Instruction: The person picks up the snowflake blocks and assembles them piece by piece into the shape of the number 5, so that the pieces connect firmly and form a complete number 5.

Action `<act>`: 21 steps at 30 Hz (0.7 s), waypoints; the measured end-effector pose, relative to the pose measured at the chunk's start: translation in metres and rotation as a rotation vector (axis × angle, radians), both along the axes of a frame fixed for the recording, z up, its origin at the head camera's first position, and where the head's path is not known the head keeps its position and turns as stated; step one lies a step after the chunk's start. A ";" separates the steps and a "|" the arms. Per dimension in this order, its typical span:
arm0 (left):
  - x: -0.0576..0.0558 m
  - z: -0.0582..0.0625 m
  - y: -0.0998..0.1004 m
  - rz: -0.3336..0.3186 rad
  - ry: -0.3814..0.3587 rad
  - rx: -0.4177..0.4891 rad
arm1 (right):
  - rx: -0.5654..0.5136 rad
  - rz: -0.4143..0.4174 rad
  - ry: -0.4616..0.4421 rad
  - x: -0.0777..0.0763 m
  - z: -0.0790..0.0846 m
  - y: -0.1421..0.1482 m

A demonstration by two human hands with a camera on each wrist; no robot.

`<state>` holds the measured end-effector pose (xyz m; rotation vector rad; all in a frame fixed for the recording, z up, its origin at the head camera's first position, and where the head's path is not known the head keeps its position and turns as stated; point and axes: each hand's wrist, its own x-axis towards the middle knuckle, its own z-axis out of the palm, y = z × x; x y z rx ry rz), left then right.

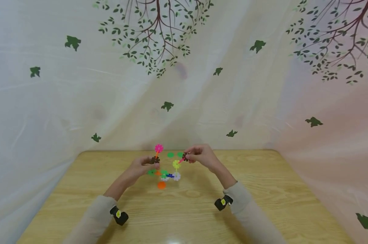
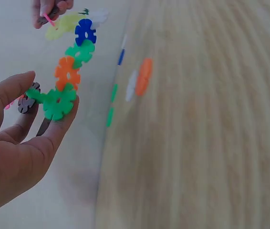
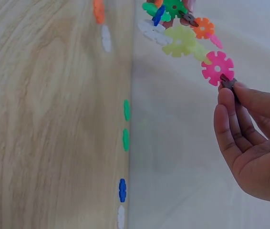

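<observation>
A chain of interlocking snowflake discs (image 2: 67,72) hangs raised between both hands. My left hand (image 1: 141,166) grips its left part, thumb and fingers around a brown disc (image 1: 155,160) and a green disc (image 2: 59,104). Above them an orange and a pink disc (image 1: 159,148) stick up. Orange, green, blue, white and yellow (image 1: 176,164) discs follow along the chain. At its other end, my right hand (image 1: 201,156) pinches a dark brown disc (image 3: 229,83) between thumb and fingertips. That brown disc meets a pink disc (image 3: 217,68), which joins onto the yellow ones.
Loose discs lie on the wooden table (image 1: 178,217): an orange disc (image 1: 161,185) in front of the chain with a white disc (image 3: 106,39) beside it. Green discs (image 3: 126,109), a blue disc (image 3: 122,191) and another white disc (image 3: 121,217) lie along the far edge. A printed curtain (image 1: 199,112) hangs behind.
</observation>
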<state>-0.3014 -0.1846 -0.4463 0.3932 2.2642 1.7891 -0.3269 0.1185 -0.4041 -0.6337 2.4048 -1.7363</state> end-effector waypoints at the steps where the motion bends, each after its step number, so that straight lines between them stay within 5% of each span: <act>1: 0.002 -0.001 -0.001 -0.010 0.004 -0.020 | 0.007 0.001 -0.008 0.001 -0.001 0.000; 12: 0.009 -0.015 -0.009 0.008 0.025 -0.073 | 0.038 0.043 -0.034 0.006 -0.017 -0.005; 21: 0.012 -0.015 -0.013 -0.068 0.009 -0.143 | 0.047 0.071 -0.003 0.011 -0.017 -0.005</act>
